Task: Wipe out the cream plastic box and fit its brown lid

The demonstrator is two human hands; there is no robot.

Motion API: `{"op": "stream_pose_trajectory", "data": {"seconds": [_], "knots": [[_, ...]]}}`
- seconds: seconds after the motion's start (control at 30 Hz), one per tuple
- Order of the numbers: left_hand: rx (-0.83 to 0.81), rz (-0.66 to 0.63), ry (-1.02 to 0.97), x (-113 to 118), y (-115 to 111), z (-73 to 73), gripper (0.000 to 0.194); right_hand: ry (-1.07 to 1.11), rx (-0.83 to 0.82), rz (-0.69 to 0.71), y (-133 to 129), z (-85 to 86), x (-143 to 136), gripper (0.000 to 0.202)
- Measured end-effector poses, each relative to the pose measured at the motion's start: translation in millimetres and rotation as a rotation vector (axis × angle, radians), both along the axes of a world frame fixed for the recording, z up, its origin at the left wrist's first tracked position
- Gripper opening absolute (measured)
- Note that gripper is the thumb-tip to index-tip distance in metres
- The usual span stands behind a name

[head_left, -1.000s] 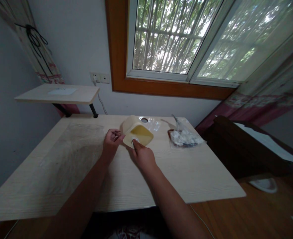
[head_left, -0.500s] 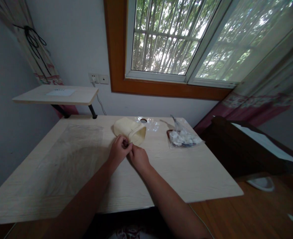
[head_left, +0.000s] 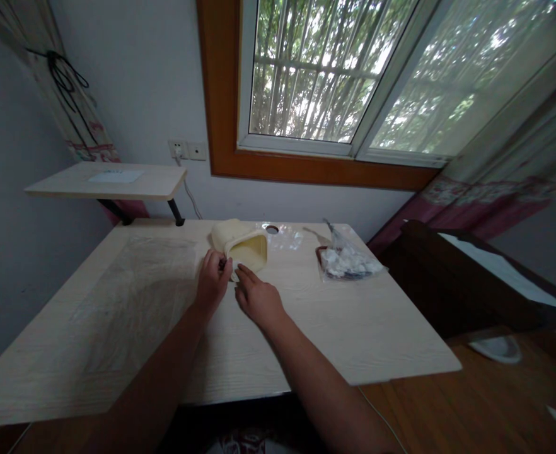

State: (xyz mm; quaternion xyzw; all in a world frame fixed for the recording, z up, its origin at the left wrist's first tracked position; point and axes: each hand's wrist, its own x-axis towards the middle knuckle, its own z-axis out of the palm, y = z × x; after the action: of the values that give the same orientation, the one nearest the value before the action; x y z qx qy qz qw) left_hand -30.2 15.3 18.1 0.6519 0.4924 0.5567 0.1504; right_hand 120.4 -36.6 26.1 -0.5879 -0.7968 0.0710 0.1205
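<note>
A cream, soft-looking container (head_left: 225, 234) lies on its side on the table (head_left: 335, 334), its wide mouth turned toward me and to the right. In front of its lower rim, my left hand (head_left: 210, 280) is closed, with a small dark thing (head_left: 222, 263) pinched in the fingers; its kind is too small to make out. A small white piece (head_left: 234, 272) shows between my two hands, and whether it belongs to the container I cannot tell. My right hand (head_left: 259, 299) has its fingers stretched toward that white piece, the tips at its edge.
A clear plastic bag (head_left: 348, 261) of white bits lies at the back right. Thin clear plastic sheeting (head_left: 136, 302) covers the table's left part. A raised shelf (head_left: 70, 180) bearing a paper (head_left: 116, 176) stands at the back left. A round cable hole (head_left: 272, 229) lies behind the container.
The container has shifted slightly left and turned so its mouth faces me more. Both hands moved a little apart; the right fingers loosened from a pinch, and a white piece now shows between them.
</note>
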Motion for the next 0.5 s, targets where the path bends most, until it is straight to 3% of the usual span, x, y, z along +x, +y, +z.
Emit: {"op": "stream_pose_trajectory", "data": {"seconds": [0.27,0.5], "knots": [[-0.054,0.082,-0.030,-4.9,5.3,-4.1,0.012,-0.090,0.020,-0.130,2.8,-2.2,8.9,0.059],[-0.126,0.123,-0.117,-6.5,6.4,-1.5,0.015,-0.081,0.017,-0.086,-1.3,0.7,1.6,0.060]]}}
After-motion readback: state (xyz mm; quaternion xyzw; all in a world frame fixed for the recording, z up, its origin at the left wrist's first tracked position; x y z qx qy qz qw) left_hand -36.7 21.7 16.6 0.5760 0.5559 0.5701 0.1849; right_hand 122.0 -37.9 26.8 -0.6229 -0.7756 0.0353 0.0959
